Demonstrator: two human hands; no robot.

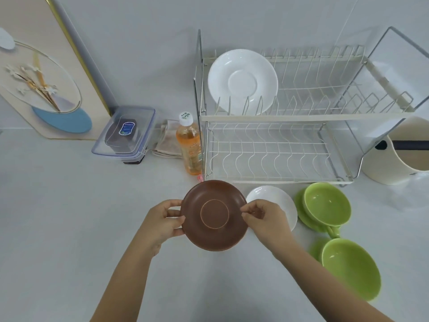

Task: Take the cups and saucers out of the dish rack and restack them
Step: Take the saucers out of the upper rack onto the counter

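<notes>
I hold a brown saucer above the counter, its ringed underside facing me. My left hand grips its left rim and my right hand pinches its right rim. Behind my right hand a white saucer lies on the counter. To the right, a green cup sits on a green saucer, and a second green cup sits nearer on another green saucer. One white saucer stands upright in the top tier of the white two-tier dish rack. The rack's lower tier holds nothing.
An orange drink bottle stands at the rack's left front corner, with a folded cloth and a clear lidded box further left. A cream bucket stands right of the rack. A decorative board leans on the wall.
</notes>
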